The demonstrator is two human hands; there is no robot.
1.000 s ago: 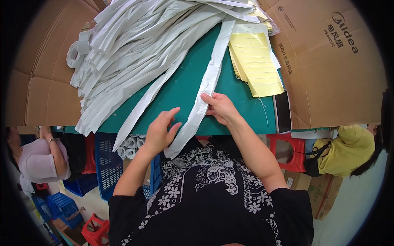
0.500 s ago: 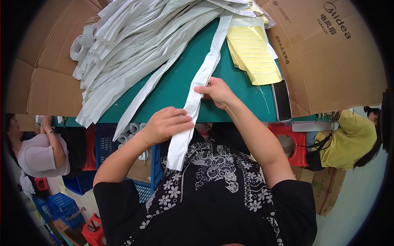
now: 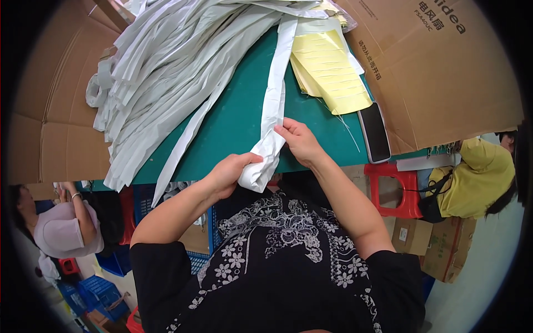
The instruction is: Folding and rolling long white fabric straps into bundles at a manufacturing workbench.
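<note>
A long white strip (image 3: 273,91), crinkled like paper or thin sheeting, runs from the far side of the green table (image 3: 236,119) toward me. Its near end is doubled over into a loose, bulky fold at the table's front edge. My left hand (image 3: 226,175) grips the left side of that fold, thumb on top and fingers partly hidden beneath. My right hand (image 3: 301,143) pinches the strip's right edge a little farther up, between thumb and fingers. To the left lies a big heap of similar white strips (image 3: 183,72), one hanging over the front edge.
Yellow sheets (image 3: 328,72) with loose threads lie right of the strip, beside a dark-screened phone (image 3: 375,133). Cardboard (image 3: 438,83) walls in the right, and more cardboard (image 3: 61,94) the left. Below are a red stool (image 3: 391,191) and blue crates. Other people sit on both sides.
The strip's flat near end, which hung below my left hand, is now folded up. My left hand has turned and closed on the fold; my right hand has moved slightly nearer me.
</note>
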